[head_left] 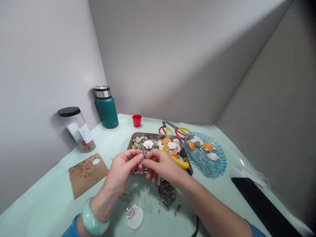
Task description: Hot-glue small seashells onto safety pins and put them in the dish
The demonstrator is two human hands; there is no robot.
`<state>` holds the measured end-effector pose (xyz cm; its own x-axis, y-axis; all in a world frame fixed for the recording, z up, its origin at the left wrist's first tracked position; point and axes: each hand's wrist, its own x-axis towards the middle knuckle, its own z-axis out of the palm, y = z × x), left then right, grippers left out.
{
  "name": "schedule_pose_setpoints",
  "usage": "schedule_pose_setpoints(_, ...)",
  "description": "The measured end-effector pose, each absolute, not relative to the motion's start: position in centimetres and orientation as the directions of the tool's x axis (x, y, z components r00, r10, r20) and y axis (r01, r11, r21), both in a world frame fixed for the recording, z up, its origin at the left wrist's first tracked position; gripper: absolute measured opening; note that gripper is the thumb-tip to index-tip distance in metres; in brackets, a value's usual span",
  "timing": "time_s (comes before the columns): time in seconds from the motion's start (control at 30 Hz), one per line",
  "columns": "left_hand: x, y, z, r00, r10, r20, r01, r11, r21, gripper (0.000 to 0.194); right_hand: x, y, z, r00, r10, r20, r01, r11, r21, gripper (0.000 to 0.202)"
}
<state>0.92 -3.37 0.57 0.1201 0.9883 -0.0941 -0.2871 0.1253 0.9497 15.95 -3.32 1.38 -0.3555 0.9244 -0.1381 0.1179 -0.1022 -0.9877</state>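
Note:
My left hand (123, 168) and my right hand (161, 166) meet fingertip to fingertip over the near edge of a metal tray (130, 141). Pinched between them is a small greyish piece (144, 154), mostly covered by the fingers; it looks like a shell, though I cannot be sure. Many seashells (148, 144) fill the tray. A yellow-handled tool (181, 162) lies across its right side, partly behind my right hand. Below the hands sits a heap of metal pin clips (167, 192). A white round pad (135, 218) with a pin on it lies nearer.
At the left stand a black-lidded jar (79, 130) and a green flask (107, 110), with a brown board (87, 172) before them. A red cup (137, 120) and scissors (181, 130) are at the back. A blue plate (209, 168) of shells and a black slab (261, 205) lie right.

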Motion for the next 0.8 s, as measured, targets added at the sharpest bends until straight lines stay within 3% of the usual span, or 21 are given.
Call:
schedule_pose_setpoints(0.23, 0.7, -3.2, 0.6, 0.084, 0.993, -0.088, -0.304, 0.11, 0.946, 0.023, 16.5, -3.1, 0.9, -0.277, 0.959, -0.064, 0.263, 0.011, -0.965, 0.012)
schedule_pose_setpoints(0.4, 0.7, -3.2, 0.7, 0.115, 0.989, -0.089, -0.298, 0.12, 0.947, 0.022, 16.6, -3.2, 0.9, -0.313, 0.947, -0.073, 0.375, 0.053, -0.925, 0.014)
schedule_pose_setpoints(0.5, 0.7, -3.2, 0.7, 0.113, 0.99, -0.081, -0.27, 0.109, 0.956, 0.021, 16.8, -3.3, 1.3, -0.331, 0.944, -0.007, 0.474, 0.16, -0.866, 0.013)
schedule_pose_setpoints(0.57, 0.7, -3.1, 0.7, 0.061, 0.996, -0.069, -0.221, 0.081, 0.972, 0.021, 17.1, -3.2, 1.6, -0.3, 0.947, 0.113, 0.611, 0.282, -0.739, 0.014)
schedule_pose_setpoints(0.67, 0.6, -2.9, 0.5, -0.023, 0.999, -0.027, -0.105, 0.024, 0.994, 0.021, 17.4, -3.0, 1.8, -0.266, 0.925, 0.271, 0.833, 0.362, -0.419, 0.015)
schedule_pose_setpoints(0.73, 0.7, -2.8, 0.4, -0.033, 0.999, -0.011, -0.021, 0.01, 1.0, 0.02, 17.5, -2.9, 1.7, -0.283, 0.922, 0.264, 0.899, 0.351, -0.262, 0.017)
schedule_pose_setpoints(0.8, 0.8, -2.7, 0.2, -0.019, 1.0, -0.008, 0.059, 0.009, 0.998, 0.019, 17.5, -2.8, 1.7, -0.296, 0.93, 0.219, 0.924, 0.337, -0.182, 0.017)
